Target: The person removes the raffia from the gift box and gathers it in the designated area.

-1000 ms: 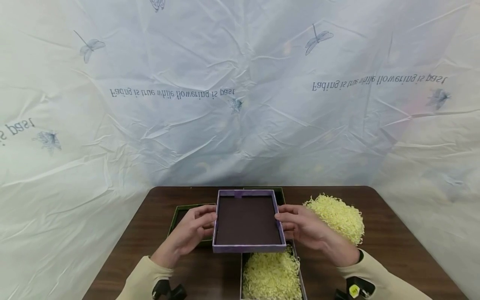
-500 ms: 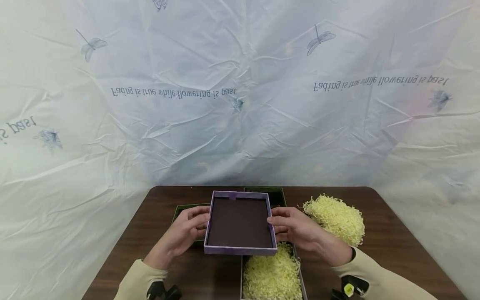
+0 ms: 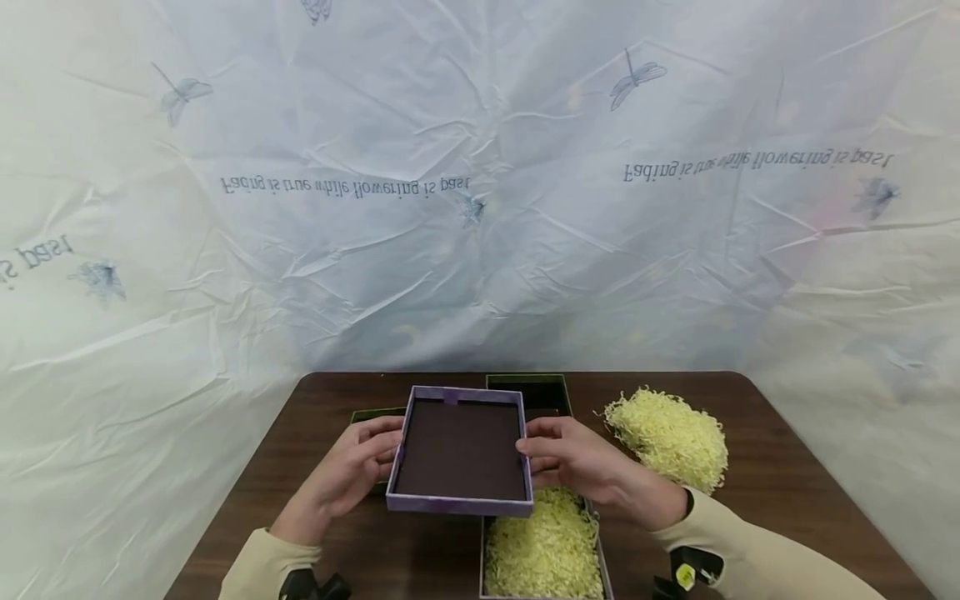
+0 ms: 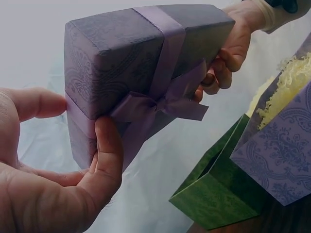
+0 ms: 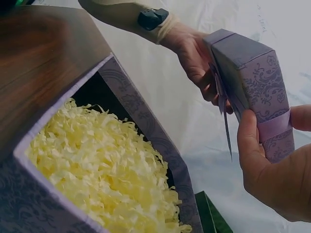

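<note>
Between both hands is a purple patterned box lid (image 3: 461, 450), held above the table with its dark inside facing up toward the head camera. A purple ribbon and bow (image 4: 158, 104) cross its outer side. My left hand (image 3: 345, 471) grips the left edge, thumb on one side and fingers on the other. At the opposite edge, my right hand (image 3: 581, 462) pinches the lid the same way. Below and to the right of the lid stands a purple box (image 5: 150, 126) filled with yellow shredded paper (image 3: 543, 546); its far part is hidden by the lid.
A green open box (image 3: 528, 390) stands behind the purple one. Another green-rimmed piece (image 3: 367, 414) lies at the left, mostly hidden by my left hand and the lid. Loose yellow shredded paper (image 3: 671, 442) is heaped on the brown table (image 3: 780, 517) at the right.
Both hands have moved left together with the lid, coming slightly nearer to me. More of the yellow paper and the green box behind now shows. The grip looks the same.
</note>
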{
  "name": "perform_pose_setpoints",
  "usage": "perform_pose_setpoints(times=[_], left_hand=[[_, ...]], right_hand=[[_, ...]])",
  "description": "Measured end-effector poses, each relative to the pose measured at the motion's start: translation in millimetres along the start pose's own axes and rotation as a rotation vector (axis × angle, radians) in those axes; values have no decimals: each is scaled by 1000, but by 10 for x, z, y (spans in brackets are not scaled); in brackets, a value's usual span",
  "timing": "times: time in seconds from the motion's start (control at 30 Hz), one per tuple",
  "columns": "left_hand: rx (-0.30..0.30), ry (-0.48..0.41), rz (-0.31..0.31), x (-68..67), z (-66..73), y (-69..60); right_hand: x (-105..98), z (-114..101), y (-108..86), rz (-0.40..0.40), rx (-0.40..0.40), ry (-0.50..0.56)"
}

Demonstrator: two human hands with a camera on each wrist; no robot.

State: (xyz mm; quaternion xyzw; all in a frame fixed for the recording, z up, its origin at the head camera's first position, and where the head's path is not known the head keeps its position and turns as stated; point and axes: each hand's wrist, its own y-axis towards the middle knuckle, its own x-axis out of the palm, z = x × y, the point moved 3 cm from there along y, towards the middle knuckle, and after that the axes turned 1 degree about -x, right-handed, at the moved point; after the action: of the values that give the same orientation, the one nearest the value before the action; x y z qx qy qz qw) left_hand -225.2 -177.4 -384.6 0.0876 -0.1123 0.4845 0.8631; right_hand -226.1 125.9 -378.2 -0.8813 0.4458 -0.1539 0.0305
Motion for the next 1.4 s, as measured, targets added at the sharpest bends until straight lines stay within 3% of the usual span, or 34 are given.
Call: perform_pose_setpoints(times=[0.47, 0.67, 0.87, 1.13, 1.27, 1.4], left_hand=[[-42, 4, 2, -97, -119, -190], [-54, 45, 31, -140, -117, -270], [-88, 27, 55, -183, -171, -336], [-93, 74, 89, -238, -173, -416], [-108, 73, 71, -291, -166, -481], [-82, 65, 23, -333, -165, -514]], right_hand=[[121, 145, 39, -38, 3, -36], [166, 178, 57, -27, 31, -55], [212, 173, 85, -38, 44, -67], [284, 220, 102, -41, 63, -21], [338, 245, 116, -51, 71, -7], [372, 234, 136, -46, 72, -3]])
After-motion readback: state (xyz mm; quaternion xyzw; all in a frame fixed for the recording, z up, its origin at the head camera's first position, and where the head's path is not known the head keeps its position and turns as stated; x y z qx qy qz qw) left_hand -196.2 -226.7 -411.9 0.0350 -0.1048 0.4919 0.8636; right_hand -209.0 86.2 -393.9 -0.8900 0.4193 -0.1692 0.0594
